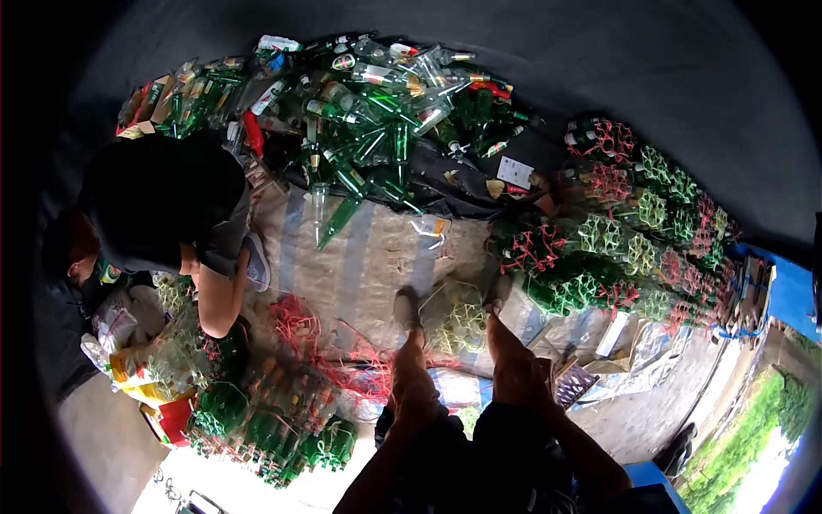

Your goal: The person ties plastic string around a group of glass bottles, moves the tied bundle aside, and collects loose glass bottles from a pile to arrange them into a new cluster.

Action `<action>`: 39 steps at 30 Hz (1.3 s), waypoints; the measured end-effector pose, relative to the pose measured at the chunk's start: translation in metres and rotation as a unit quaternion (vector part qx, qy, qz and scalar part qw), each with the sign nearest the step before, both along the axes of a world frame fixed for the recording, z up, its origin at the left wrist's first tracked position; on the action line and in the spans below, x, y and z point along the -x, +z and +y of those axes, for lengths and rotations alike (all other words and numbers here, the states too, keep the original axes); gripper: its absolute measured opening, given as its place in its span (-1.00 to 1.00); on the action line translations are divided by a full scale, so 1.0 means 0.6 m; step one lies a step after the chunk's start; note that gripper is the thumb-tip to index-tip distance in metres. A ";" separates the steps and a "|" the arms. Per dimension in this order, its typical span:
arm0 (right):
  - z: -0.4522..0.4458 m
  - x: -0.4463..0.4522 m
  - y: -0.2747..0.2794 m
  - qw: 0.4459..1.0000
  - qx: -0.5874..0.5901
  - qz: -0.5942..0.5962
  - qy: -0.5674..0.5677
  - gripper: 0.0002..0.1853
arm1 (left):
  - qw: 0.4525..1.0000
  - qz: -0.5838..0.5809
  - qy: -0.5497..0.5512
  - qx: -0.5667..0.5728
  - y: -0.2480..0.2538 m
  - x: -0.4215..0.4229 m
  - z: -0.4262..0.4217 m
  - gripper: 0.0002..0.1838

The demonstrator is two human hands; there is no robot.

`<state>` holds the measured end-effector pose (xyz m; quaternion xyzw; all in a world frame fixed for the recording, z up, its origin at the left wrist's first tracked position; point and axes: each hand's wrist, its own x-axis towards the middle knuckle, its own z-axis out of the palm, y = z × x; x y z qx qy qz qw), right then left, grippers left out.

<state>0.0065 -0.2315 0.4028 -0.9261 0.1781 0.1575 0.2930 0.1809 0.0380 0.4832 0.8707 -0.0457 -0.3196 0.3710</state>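
The bottle bundle (462,328) is located on the striped floor sheet (364,248), between the wearer's two feet. It consists of clear bottles grouped side by side; pale yellow-green string crosses over the near end in an open net pattern. The left hand (415,407) is at the left knee and the right hand (522,385) is at the right knee, both apart from the bundle. Finger position is in shadow; whether either hand is open or closed cannot be told.

Containers: a loose pile of bottles (368,107), green and clear, lies along the far edge of the sheet. An opened carton (152,103) stands at its left end. Tied bundles (608,236), mostly green bottles under red, green and yellow string, are stacked at the right. Further green bundles (274,428) stand at the lower left, near loose red string (364,364) and a crouching person (163,188) in a dark top.

Markings: several bottles in the pile carry white or red labels. A white printed card (515,172) lies beside the pile. All lettering is too small to read.
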 end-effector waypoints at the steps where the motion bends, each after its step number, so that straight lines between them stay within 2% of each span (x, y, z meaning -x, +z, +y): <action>1: -0.008 -0.002 -0.002 1.000 -0.002 -0.003 -0.002 -0.48 | 1.000 0.003 0.014 -0.001 -0.001 -0.014 -0.011 -0.67; 6: -0.070 0.004 -0.016 1.000 -0.028 -0.013 -0.002 -0.48 | 0.987 0.067 0.145 0.006 -0.003 -0.054 -0.091 -0.66; 8: -0.114 0.021 -0.034 0.999 -0.046 -0.005 0.013 -0.50 | 0.982 0.092 0.162 -0.003 0.026 -0.067 -0.121 -0.65; 9: -0.139 0.022 -0.032 0.997 -0.070 -0.015 0.010 -0.52 | 0.988 0.095 0.119 -0.022 0.053 -0.083 -0.140 -0.65; 10: -0.167 0.020 -0.036 0.995 -0.093 -0.026 0.007 -0.54 | 0.996 0.063 0.003 -0.068 0.088 -0.101 -0.148 -0.65; 12: -0.213 0.021 -0.042 0.991 -0.132 -0.008 -0.018 -0.60 | 0.990 0.011 -0.119 -0.074 0.078 -0.087 -0.152 -0.72; 14: -0.255 -0.003 -0.054 0.991 -0.123 0.049 -0.025 -0.64 | 0.990 -0.040 -0.135 0.008 -0.056 -0.026 -0.129 -0.84; 15: -0.274 -0.024 -0.057 0.991 -0.102 0.080 -0.007 -0.66 | 0.986 -0.065 -0.142 0.049 -0.091 -0.014 -0.120 -0.88; 17: -0.336 -0.009 -0.141 0.994 -0.030 0.034 0.098 -0.70 | 0.986 -0.005 -0.168 0.021 -0.118 -0.035 -0.125 -0.83; 19: -0.354 -0.110 -0.107 0.995 -0.050 0.088 0.017 -0.73 | 0.984 0.027 -0.175 0.021 -0.198 -0.041 -0.118 -0.81; 20: -0.363 -0.153 -0.109 0.994 -0.044 0.100 0.016 -0.73 | 0.978 0.072 -0.195 -0.025 -0.213 -0.062 -0.125 -0.76; 22: -0.376 -0.237 -0.126 0.994 -0.026 0.106 -0.007 -0.73 | 0.980 0.085 -0.182 0.002 -0.265 -0.096 -0.146 -0.79; 24: -0.394 -0.308 -0.202 0.996 -0.003 0.090 0.015 -0.73 | 0.980 0.109 -0.158 0.044 -0.343 -0.121 -0.163 -0.81; 25: -0.402 -0.350 -0.234 0.995 -0.002 0.096 0.042 -0.74 | 0.984 0.097 -0.142 0.055 -0.335 -0.157 -0.184 -0.83; 27: -0.379 -0.470 -0.269 0.989 -0.094 0.070 -0.089 -0.73 | 0.985 0.086 -0.118 0.091 -0.375 -0.179 -0.200 -0.86; 28: -0.376 -0.540 -0.295 0.992 -0.056 0.091 -0.065 -0.70 | 0.981 0.092 -0.143 0.096 -0.401 -0.188 -0.205 -0.88; 29: -0.371 -0.594 -0.320 0.991 -0.021 0.123 -0.039 -0.67 | 0.980 0.085 -0.136 0.119 -0.400 -0.204 -0.211 -0.77; 30: -0.361 -0.641 -0.352 0.990 -0.063 0.092 -0.091 -0.63 | 0.974 0.128 -0.123 0.139 -0.409 -0.205 -0.214 -0.77; 32: -0.347 -0.758 -0.418 0.989 -0.096 0.021 -0.111 -0.55 | 0.970 0.164 -0.088 0.155 -0.427 -0.212 -0.225 -0.81; 34: -0.320 -0.880 -0.433 0.995 -0.077 -0.009 -0.065 -0.45 | 0.954 0.225 -0.053 0.190 -0.453 -0.211 -0.225 -0.82; 35: -0.300 -0.946 -0.412 0.996 -0.067 -0.005 -0.050 -0.38 | 0.943 0.259 -0.038 0.208 -0.463 -0.211 -0.222 -0.81; 37: -0.275 -1.051 -0.409 0.989 -0.116 0.037 -0.089 -0.23 | 0.942 0.265 -0.039 0.205 -0.486 -0.213 -0.219 -0.80; 39: -0.253 -1.138 -0.414 0.987 -0.123 0.004 -0.099 -0.12 | 0.930 0.288 -0.011 0.228 -0.497 -0.221 -0.220 -0.76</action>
